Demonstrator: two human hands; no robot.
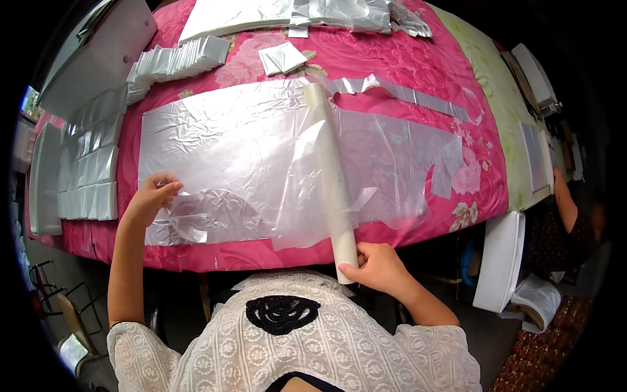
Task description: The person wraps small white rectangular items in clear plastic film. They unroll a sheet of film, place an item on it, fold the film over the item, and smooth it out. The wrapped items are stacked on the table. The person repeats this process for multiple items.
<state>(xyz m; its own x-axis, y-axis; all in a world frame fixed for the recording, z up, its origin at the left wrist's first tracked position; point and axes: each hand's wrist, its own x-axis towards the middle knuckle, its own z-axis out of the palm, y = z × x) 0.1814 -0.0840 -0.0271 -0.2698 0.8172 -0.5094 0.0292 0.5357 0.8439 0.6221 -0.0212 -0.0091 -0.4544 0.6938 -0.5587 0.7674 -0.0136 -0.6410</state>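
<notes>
Thin translucent plastic sheets (215, 144) lie spread over the table in front of me, with curved cut-outs and narrow strips at the right end. My left hand (155, 199) is closed in a pinch on the near left edge of the top sheet, where a loose corner folds over. Across the sheets, pointing away from me, rests a long pale tube (334, 176). My right hand (380, 266) grips its near end, which sticks out past the table's front edge. Part of the plastic bunches up along the tube's left side.
Stacks of folded plastic packets (91, 163) stand at the left beside white boxes (98, 62). A row of packets (179, 59) and a small pile (282, 59) lie farther back. More plastic sheets (261, 19) are stacked at the far edge. Another person's arm (565, 199) shows at right.
</notes>
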